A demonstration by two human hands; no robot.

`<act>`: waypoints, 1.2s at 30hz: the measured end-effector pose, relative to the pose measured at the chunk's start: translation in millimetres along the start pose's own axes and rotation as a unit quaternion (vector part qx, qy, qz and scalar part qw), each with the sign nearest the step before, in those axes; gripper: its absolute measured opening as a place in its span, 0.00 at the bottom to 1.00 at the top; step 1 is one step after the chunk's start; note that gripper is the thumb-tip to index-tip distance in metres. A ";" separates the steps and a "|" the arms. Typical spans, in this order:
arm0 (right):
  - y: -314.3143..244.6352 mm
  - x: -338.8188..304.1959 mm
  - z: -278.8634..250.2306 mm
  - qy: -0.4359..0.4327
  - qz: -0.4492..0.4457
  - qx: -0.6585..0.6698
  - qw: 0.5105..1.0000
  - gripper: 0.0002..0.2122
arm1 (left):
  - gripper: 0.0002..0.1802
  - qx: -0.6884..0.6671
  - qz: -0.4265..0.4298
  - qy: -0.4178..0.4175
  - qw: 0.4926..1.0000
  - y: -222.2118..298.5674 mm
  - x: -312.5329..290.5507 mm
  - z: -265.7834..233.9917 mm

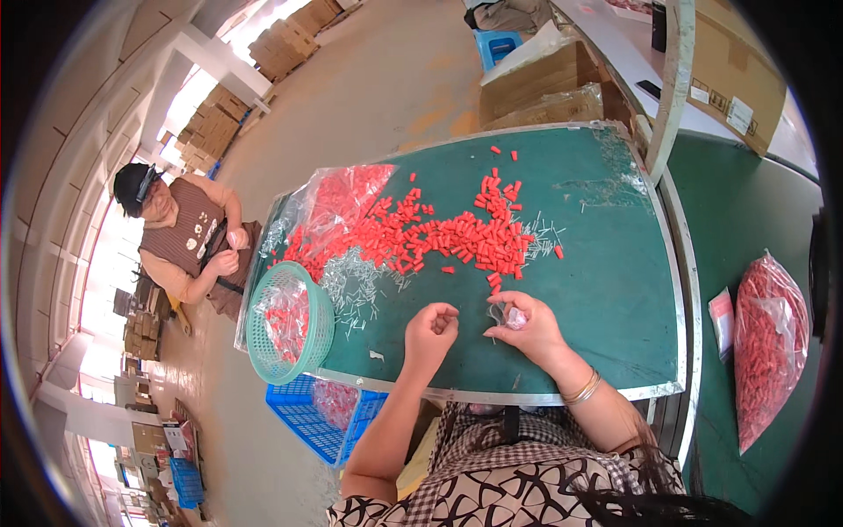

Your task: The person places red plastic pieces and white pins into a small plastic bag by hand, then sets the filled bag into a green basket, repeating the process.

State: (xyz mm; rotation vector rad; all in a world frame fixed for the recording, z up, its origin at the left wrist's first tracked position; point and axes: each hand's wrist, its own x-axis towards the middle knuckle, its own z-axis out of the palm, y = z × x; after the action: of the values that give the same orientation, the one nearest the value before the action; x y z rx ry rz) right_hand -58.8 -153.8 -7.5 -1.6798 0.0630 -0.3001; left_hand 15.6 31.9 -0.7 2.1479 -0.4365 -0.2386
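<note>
My right hand (537,332) is closed around a small clear plastic bag (515,318), held just above the green tabletop (597,307). To its left, my left hand (432,334) has its fingers curled together; whatever may be inside them is hidden. Beyond both hands lies a loose pile of small red plastic plugs (500,241). Thin silvery screws (351,285) are heaped to the left of my left hand, and more screws (543,239) lie at the right end of the red pile. A few red plugs reach close to my right fingertips.
A pale green basket (323,329) with bagged red parts stands at the table's left edge, above a blue crate (303,408). An opened plastic bag (338,198) spills red plugs. Another person (189,233) sits at left. A full bag (768,351) lies on the right-hand surface.
</note>
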 end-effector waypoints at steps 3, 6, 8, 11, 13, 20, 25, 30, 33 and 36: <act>-7.1 -0.6 -1.5 -0.011 0.000 -0.032 0.999 0.22 | 0.08 -0.197 0.022 0.037 0.980 30.2 -7.7 10.4; 0.4 -2.5 -0.7 -0.011 0.010 -0.010 1.000 0.22 | 0.07 -0.183 0.129 0.042 0.974 58.0 -8.2 15.7; 0.0 -2.1 -0.3 -0.004 -0.004 -0.017 1.000 0.22 | 0.06 -0.094 0.160 0.031 0.982 57.9 -6.7 16.8; -3.8 0.1 0.0 -0.001 -0.014 -0.031 0.999 0.22 | 0.06 -0.158 0.100 0.090 0.978 38.1 -7.2 12.6; -5.5 -0.5 -1.2 -0.004 -0.009 -0.039 0.999 0.22 | 0.05 -0.149 0.071 0.089 0.982 28.2 -9.4 9.7; -5.2 0.8 -3.6 -0.004 -0.005 -0.051 0.999 0.23 | 0.05 -0.043 0.088 0.016 0.995 17.7 -21.4 24.5; -7.7 0.5 -4.6 -0.036 0.019 -0.070 0.997 0.21 | 0.06 -0.001 0.210 0.075 0.975 44.6 -9.4 13.2; -7.5 2.0 -0.4 -0.019 -0.012 -0.102 0.994 0.16 | 0.11 0.133 0.289 0.003 0.948 62.7 3.0 10.7; -5.9 1.8 1.9 -0.007 -0.034 -0.137 0.990 0.13 | 0.10 0.180 0.293 -0.023 0.939 64.0 6.6 11.7; -0.2 2.7 3.6 0.000 -0.048 -0.143 0.989 0.12 | 0.09 0.204 0.286 -0.040 0.936 64.4 6.6 13.3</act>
State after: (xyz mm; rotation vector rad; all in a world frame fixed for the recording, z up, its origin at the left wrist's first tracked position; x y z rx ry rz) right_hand -55.4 -150.9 -7.2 -1.9705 0.0256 -0.3781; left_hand 3.2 -14.9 44.3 2.2986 -1.2185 0.1082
